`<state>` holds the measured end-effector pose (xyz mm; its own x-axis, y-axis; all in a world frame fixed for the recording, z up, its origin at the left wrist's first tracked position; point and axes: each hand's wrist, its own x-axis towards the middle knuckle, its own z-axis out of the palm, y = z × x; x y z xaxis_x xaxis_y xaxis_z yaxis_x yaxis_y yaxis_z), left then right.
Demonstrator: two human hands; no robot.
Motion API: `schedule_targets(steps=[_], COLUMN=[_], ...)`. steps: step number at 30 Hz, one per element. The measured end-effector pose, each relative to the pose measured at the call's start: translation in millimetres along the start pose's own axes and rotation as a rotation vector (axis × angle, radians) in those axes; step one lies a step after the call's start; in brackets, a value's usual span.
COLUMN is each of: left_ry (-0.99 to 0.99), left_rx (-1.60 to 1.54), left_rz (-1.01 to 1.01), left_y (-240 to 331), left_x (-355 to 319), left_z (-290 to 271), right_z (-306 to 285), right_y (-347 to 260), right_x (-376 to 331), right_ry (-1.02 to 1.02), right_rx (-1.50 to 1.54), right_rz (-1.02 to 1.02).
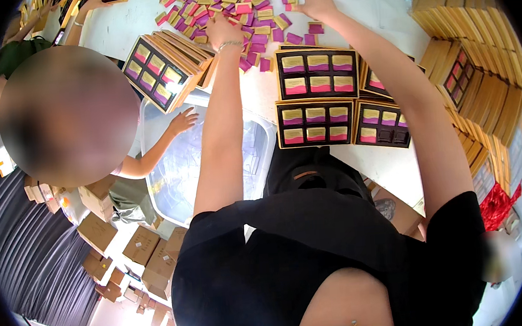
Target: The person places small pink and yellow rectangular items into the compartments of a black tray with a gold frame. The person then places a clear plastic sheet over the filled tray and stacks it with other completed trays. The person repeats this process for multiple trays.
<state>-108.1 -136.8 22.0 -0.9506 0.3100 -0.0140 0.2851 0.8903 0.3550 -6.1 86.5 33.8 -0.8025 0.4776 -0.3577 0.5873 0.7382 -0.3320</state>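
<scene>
Small flat packets [260, 19] in gold with purple or pink lie in a loose heap at the table's far side. My left hand [224, 32] reaches into the heap, fingers curled down; what they hold is hidden. At the heap's right edge, my right hand [317, 6] has bent fingertips on a gold-and-pink packet. Between my forearms stand black six-slot boxes with gold edges. The nearer left box [315, 123] has packets in all its slots. Beside it, a box [382, 123] holds packets in several slots, while two slots show bare dark bottoms.
A leaning stack of filled boxes [157, 73] stands left of my left forearm. Below it sits a clear plastic tub [209, 161], with another person's hand [182, 121] over its rim. Tall stacks of gold-edged boxes [476, 8] line the right. Cardboard cartons [142, 246] lie lower left.
</scene>
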Motion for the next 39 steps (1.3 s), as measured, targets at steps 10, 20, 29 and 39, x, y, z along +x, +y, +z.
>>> schedule_targets(steps=[10,20,29,39], left_ry=[-0.083,0.234,0.387,0.055], left_rx=[-0.429,-0.608,-0.612,-0.645], left_rz=[-0.031,0.287,0.57,1.247], left_y=[6,51,82,154], left_x=[-3,-94,-144,-279], left_z=[-24,-101,-134,-98], right_z=[27,20,20,-73], right_y=[-7,22,-14,169], right_x=[23,20,6,-198], right_ry=[0.162,0.188,0.396,0.087], right_rx=[0.103,0.205,-0.129,0.288], right_rz=[0.156,-0.001,-0.243,-0.268])
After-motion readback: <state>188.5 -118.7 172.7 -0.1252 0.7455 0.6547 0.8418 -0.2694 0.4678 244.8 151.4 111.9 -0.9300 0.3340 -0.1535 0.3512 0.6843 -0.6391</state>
